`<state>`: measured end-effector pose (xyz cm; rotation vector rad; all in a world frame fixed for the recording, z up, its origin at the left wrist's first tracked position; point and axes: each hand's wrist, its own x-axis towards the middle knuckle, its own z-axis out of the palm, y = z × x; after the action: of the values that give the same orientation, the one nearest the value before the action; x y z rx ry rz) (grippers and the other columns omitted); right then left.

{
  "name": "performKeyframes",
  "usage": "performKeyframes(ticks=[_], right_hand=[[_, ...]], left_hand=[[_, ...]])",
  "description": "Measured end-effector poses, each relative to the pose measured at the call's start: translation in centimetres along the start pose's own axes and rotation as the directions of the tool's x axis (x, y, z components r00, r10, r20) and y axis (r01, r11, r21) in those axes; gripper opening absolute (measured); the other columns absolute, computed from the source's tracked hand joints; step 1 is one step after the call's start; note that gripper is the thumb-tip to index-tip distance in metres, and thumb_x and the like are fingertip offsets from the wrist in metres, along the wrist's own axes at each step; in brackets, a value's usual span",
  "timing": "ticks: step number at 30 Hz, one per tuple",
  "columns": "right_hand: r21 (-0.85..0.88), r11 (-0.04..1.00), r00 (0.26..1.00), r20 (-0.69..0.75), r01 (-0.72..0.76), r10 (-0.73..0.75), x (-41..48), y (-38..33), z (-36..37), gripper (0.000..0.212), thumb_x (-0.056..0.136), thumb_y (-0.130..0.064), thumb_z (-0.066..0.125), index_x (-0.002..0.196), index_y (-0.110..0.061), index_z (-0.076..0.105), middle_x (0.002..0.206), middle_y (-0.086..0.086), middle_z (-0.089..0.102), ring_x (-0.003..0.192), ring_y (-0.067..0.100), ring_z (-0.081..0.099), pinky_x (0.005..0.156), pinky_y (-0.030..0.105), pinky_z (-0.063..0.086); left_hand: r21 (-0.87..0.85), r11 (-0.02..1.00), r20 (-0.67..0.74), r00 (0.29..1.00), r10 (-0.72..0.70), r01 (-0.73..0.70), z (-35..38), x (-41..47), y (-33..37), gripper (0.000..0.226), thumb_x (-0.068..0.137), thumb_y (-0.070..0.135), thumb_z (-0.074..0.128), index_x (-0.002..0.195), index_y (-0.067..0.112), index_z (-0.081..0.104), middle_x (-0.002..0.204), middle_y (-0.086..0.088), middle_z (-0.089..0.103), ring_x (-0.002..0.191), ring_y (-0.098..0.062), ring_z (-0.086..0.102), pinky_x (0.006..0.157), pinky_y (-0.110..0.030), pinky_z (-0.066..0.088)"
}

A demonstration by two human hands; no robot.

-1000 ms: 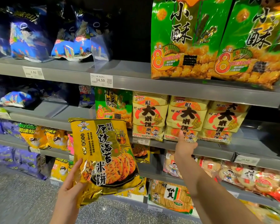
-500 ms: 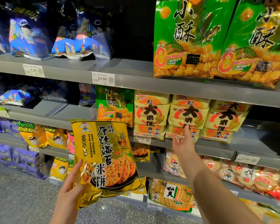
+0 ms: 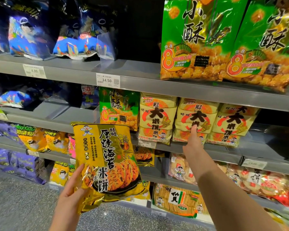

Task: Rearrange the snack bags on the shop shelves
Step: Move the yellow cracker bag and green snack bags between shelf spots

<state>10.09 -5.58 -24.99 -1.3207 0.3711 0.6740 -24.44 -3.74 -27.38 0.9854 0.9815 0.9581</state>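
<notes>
Four grey shelves (image 3: 173,88) stacked across the view, packed with snack bags. Two large green bags (image 3: 200,40) up top, above and to the right of both grips, leaning over the shelf lip. Dark blue bags (image 3: 77,39) on that same shelf, far above the left grip. One smaller green bag (image 3: 118,109) a shelf lower, just above the left grip's load. Three stacks of pale yellow rice-cracker bags (image 3: 157,119) beside it, at the level of the right grip. Orange and purple bags (image 3: 32,140) left of the left grip, on the lower shelves. Pink-and-white and red bags (image 3: 240,179) below and right of the right forearm; striped cracker bag (image 3: 177,199) lower still, between the two arms.

Yellow seaweed rice-cracker bag (image 3: 107,160) off the shelves, held upright in front of them, low and left of centre. Left hand (image 3: 70,197) closed on its lower left corner, thumb across the front, remaining fingers hidden behind the foil.

Right hand (image 3: 193,144) stretched forward and up to the middle yellow stack (image 3: 195,120), index fingertip touching the front of the pack, palm turned away. Nothing held in this grip that can be seen; curl of the other fingers hidden behind the back of the hand, so degree of opening cannot be told for certain.

Price tags (image 3: 108,80) clipped to the shelf edges, above the left grip. Speckled grey floor (image 3: 20,205) below and left of it.
</notes>
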Motion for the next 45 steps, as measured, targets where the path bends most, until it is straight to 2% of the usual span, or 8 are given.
performKeyframes(ticks=[4,7,10,13,17,23,35,45], right_hand=[[-0.231,0.911,0.883,-0.252,0.341,-0.395,-0.6,-1.0,-1.0,0.085,0.077,-0.040,0.073,0.142,-0.009,0.029,0.145,0.014,0.033,0.130,0.033,0.040,0.106,0.046,0.037],[-0.417,0.616,0.652,-0.070,0.668,-0.755,-1.9,-0.5,-1.5,0.080,0.077,-0.032,0.074,0.143,-0.020,0.031,0.148,0.007,0.029,0.136,0.024,0.032,0.111,0.048,0.030],[-0.619,0.282,0.494,0.200,0.733,-0.846,-2.0,0.7,-1.2,0.085,0.078,-0.037,0.071,0.147,-0.030,0.023,0.155,0.007,0.016,0.143,0.026,0.017,0.113,0.051,0.021],[-0.757,0.091,0.532,0.363,0.647,-0.765,-1.1,1.1,-0.7,0.094,0.079,-0.039,0.070,0.148,-0.038,0.007,0.158,0.010,-0.003,0.144,0.037,0.003,0.113,0.056,0.018],[-0.821,-0.040,0.540,0.410,0.569,-0.735,-0.4,1.3,-1.1,0.093,0.082,-0.034,0.068,0.148,-0.041,0.003,0.158,0.012,-0.011,0.143,0.041,0.000,0.112,0.057,0.020],[-0.826,-0.076,0.519,0.419,0.558,-0.745,0.0,1.6,-1.3,0.092,0.083,-0.029,0.069,0.148,-0.041,0.005,0.158,0.011,-0.012,0.143,0.040,0.000,0.110,0.058,0.023],[-0.848,-0.060,0.520,0.377,0.527,-0.767,1.2,1.1,-2.3,0.098,0.079,-0.034,0.072,0.149,-0.037,0.004,0.158,0.014,-0.007,0.144,0.040,0.002,0.113,0.055,0.016],[-0.850,-0.094,0.510,0.396,0.519,-0.763,3.6,1.4,-0.5,0.103,0.077,-0.036,0.073,0.150,-0.029,0.000,0.156,0.021,-0.011,0.143,0.043,-0.001,0.106,0.055,0.035]], left_hand=[[-0.024,1.000,0.004,1.000,0.011,-0.011,-0.3,0.5,-0.1,0.065,0.083,-0.021,0.035,0.124,0.027,0.051,0.113,0.019,0.055,0.069,0.014,0.064,0.050,-0.013,0.052],[-0.040,0.999,0.010,1.000,0.027,-0.027,-0.7,1.0,-0.4,0.068,0.083,-0.019,0.037,0.113,0.037,0.060,0.122,0.015,0.057,0.090,0.005,0.065,0.058,-0.021,0.055],[-0.047,0.998,0.029,0.999,0.042,-0.041,-1.2,1.6,-0.9,0.069,0.077,-0.013,0.047,0.111,0.045,0.064,0.137,0.010,0.051,0.123,-0.022,0.049,0.082,-0.039,0.046],[-0.060,0.998,0.047,0.998,0.039,-0.036,-1.0,1.7,-0.7,0.069,0.064,-0.001,0.055,0.114,0.045,0.062,0.136,0.015,0.052,0.124,-0.022,0.049,0.086,-0.042,0.044],[-0.087,0.996,0.050,0.998,0.043,-0.038,-0.9,2.0,-0.7,0.071,0.080,-0.015,0.044,0.114,0.044,0.063,0.133,0.013,0.055,0.122,-0.026,0.050,0.077,-0.039,0.046],[-0.086,0.996,0.013,0.999,0.037,-0.036,-0.1,2.4,0.3,0.070,0.080,-0.018,0.042,0.115,0.039,0.061,0.115,0.023,0.063,0.088,-0.015,0.065,0.054,-0.022,0.054],[-0.075,0.994,0.017,0.997,0.076,-0.074,0.2,3.3,1.2,0.071,0.079,-0.018,0.043,0.113,0.042,0.061,0.125,0.020,0.058,0.118,-0.018,0.054,0.065,-0.023,0.055],[-0.046,0.989,0.023,0.990,0.141,-0.140,1.5,4.1,2.9,0.068,0.058,0.007,0.055,0.113,0.044,0.063,0.127,0.012,0.061,0.124,-0.035,0.049,0.069,-0.031,0.050]])
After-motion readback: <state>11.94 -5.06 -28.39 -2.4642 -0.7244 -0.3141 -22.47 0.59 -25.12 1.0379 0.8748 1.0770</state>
